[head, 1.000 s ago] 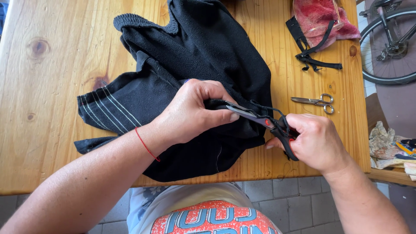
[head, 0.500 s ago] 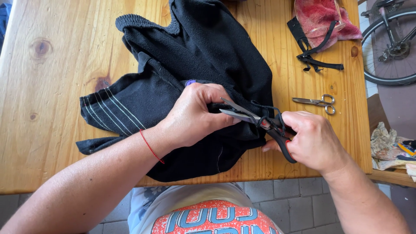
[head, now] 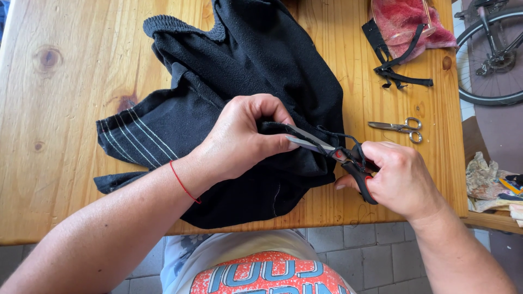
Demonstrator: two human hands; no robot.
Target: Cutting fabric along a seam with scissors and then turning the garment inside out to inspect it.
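Observation:
A black knitted garment [head: 234,76] with white stripes at one end lies bunched on the wooden table [head: 71,81]. My left hand [head: 239,139] pinches a fold of its fabric near the middle. My right hand [head: 400,177] grips black-handled scissors [head: 332,152], whose blades point left and are partly apart at the pinched fold. A thin black strip of cloth hangs around the scissor handles.
Small metal scissors [head: 397,127] lie on the table to the right. A red cloth [head: 406,19] and black straps [head: 392,68] sit at the back right corner. A bicycle wheel [head: 490,54] stands past the table's right edge. Crumpled cloth [head: 487,182] lies at lower right.
The scissor blades have moved slightly left into the fabric held by my left hand. Both hands stay in nearly the same place.

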